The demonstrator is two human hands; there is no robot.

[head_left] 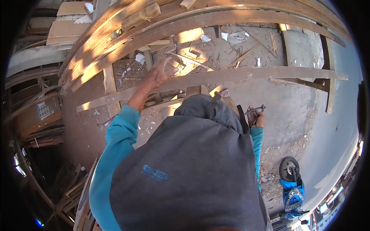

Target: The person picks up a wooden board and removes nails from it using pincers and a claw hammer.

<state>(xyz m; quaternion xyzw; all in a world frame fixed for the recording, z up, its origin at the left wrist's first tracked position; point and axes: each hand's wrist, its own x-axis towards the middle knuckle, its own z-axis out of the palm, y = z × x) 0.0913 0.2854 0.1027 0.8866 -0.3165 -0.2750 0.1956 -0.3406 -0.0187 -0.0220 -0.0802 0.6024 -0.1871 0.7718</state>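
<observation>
My left hand is at the upper edge of a long wooden plank, its fingers and thumb apart. A small brown patch shows between them; whether it is wood behind the hand is unclear. On the right, beside my body, my right hand is closed around a dark metal tool, whose far end is too small to identify. The plank lies crosswise in front of me, over other timber pieces. A bare foot shows just below the plank.
Long beams curve across the top. Wood scraps and debris litter the ground. Stacked timber stands at the left. An upright post meets the plank's right end. A blue motorbike is at the lower right.
</observation>
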